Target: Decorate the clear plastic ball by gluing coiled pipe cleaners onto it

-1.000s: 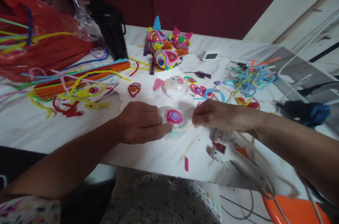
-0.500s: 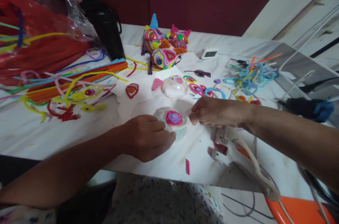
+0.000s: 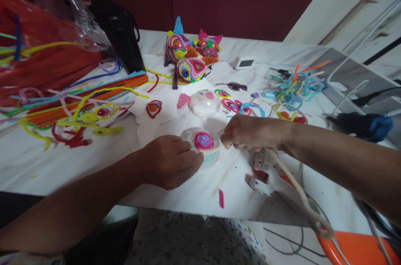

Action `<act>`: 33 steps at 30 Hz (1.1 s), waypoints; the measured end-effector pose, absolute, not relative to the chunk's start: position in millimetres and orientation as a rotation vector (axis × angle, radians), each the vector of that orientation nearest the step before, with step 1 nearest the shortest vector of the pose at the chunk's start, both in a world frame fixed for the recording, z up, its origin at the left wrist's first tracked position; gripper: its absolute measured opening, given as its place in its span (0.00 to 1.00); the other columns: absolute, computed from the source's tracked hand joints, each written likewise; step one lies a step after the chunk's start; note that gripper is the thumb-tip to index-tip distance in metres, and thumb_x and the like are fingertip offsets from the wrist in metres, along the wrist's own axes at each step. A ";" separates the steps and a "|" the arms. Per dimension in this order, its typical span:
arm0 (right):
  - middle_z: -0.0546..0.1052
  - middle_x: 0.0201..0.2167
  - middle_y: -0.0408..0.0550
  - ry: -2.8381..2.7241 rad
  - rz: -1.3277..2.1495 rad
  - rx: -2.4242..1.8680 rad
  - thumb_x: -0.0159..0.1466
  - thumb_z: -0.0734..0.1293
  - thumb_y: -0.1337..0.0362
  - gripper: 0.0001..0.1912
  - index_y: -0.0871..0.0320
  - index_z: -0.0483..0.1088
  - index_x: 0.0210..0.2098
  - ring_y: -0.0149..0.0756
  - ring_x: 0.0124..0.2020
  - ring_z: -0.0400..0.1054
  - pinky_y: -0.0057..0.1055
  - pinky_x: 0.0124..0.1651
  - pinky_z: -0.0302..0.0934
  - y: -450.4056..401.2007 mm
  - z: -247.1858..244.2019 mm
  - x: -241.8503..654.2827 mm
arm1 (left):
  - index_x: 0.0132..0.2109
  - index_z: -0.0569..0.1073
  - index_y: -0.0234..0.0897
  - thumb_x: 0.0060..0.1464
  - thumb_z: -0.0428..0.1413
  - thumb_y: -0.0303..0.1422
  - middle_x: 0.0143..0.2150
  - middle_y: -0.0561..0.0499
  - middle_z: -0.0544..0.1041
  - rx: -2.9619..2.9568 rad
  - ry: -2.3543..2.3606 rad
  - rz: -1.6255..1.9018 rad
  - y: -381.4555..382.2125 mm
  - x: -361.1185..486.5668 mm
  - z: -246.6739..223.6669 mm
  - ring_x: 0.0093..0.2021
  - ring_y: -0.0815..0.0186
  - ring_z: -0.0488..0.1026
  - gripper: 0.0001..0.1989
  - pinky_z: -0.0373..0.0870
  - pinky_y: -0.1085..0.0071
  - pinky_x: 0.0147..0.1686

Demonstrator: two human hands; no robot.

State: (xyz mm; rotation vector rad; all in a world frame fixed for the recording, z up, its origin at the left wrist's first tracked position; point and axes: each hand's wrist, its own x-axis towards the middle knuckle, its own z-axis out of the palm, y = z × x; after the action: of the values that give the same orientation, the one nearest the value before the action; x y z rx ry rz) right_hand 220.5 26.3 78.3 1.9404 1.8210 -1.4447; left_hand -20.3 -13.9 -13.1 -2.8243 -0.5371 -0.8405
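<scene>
A clear rounded shell (image 3: 210, 159) lies near the table's front, with a pink and purple coiled disc (image 3: 204, 140) on it. A pale strip (image 3: 214, 148) crosses the shell just below the disc. My left hand (image 3: 173, 161) is closed at the shell's left side, its fingertips pinching the strip's left end. My right hand (image 3: 242, 132) pinches the strip's other end, right of the disc. Behind them sits another clear shell (image 3: 204, 104) with coloured dots and a pink fin (image 3: 183, 100).
Three decorated figures (image 3: 191, 69) stand at the back beside a black bottle (image 3: 120, 33). Colourful pipe cleaners (image 3: 84, 100) cover the left. A white power strip (image 3: 262, 165) and cables lie right of the shell. A blue tangle (image 3: 300, 89) is farther right.
The camera view has shifted slightly, moving the scene a little left. Both hands keep nearly the same closed pose at the shell; nothing has been let go.
</scene>
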 end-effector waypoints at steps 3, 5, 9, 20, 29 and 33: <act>0.57 0.12 0.34 1.808 -1.447 1.946 0.65 0.68 0.73 0.23 0.56 0.64 0.15 0.21 0.16 0.44 0.26 0.21 0.39 27.5 76.5 220.9 | 0.47 0.83 0.41 0.79 0.47 0.28 0.27 0.54 0.79 -2.822 -0.525 -0.811 -16.7 -20.7 -12.9 0.29 0.63 0.76 0.19 0.74 0.64 0.34; 0.58 0.12 0.35 1.779 -1.428 1.967 0.64 0.70 0.73 0.23 0.55 0.64 0.14 0.22 0.15 0.45 0.28 0.21 0.39 28.3 75.1 220.5 | 0.47 0.82 0.38 0.79 0.47 0.26 0.28 0.53 0.80 -2.802 -0.478 -0.836 -16.2 -20.5 -11.0 0.29 0.63 0.76 0.19 0.73 0.63 0.34; 0.58 0.13 0.37 1.745 -1.392 1.984 0.66 0.69 0.73 0.24 0.56 0.64 0.15 0.23 0.16 0.44 0.28 0.22 0.39 29.0 75.5 217.6 | 0.47 0.81 0.33 0.78 0.48 0.23 0.29 0.52 0.79 -2.757 -0.360 -0.917 -10.4 -18.3 -9.5 0.29 0.62 0.75 0.16 0.72 0.62 0.31; 0.57 0.14 0.34 1.745 -1.300 1.931 0.71 0.68 0.74 0.26 0.55 0.62 0.17 0.23 0.17 0.45 0.27 0.21 0.42 31.9 81.9 213.6 | 0.39 0.78 0.39 0.75 0.58 0.26 0.31 0.57 0.76 -2.601 -0.245 -1.022 -2.1 -14.6 -5.9 0.28 0.67 0.73 0.11 0.73 0.67 0.26; 0.59 0.14 0.37 1.755 -1.278 1.963 0.70 0.68 0.74 0.28 0.55 0.61 0.15 0.25 0.17 0.46 0.29 0.22 0.43 34.6 82.2 212.2 | 0.43 0.79 0.41 0.71 0.64 0.28 0.39 0.54 0.83 -2.738 -0.422 -0.826 -7.1 -18.6 2.1 0.39 0.64 0.80 0.05 0.82 0.64 0.40; 0.59 0.14 0.37 1.771 -1.280 1.953 0.70 0.68 0.74 0.28 0.55 0.62 0.15 0.25 0.18 0.48 0.30 0.23 0.45 36.0 82.1 210.9 | 0.48 0.79 0.40 0.72 0.62 0.28 0.50 0.49 0.88 -2.772 -0.437 -0.913 -5.9 -17.8 -0.4 0.53 0.59 0.85 0.02 0.85 0.58 0.52</act>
State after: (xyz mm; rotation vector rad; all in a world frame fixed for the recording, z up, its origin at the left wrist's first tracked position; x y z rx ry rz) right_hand 210.9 36.0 82.1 1.9530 1.7706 -1.2797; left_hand -17.8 -5.9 -0.4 -2.7724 -0.4371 -0.9132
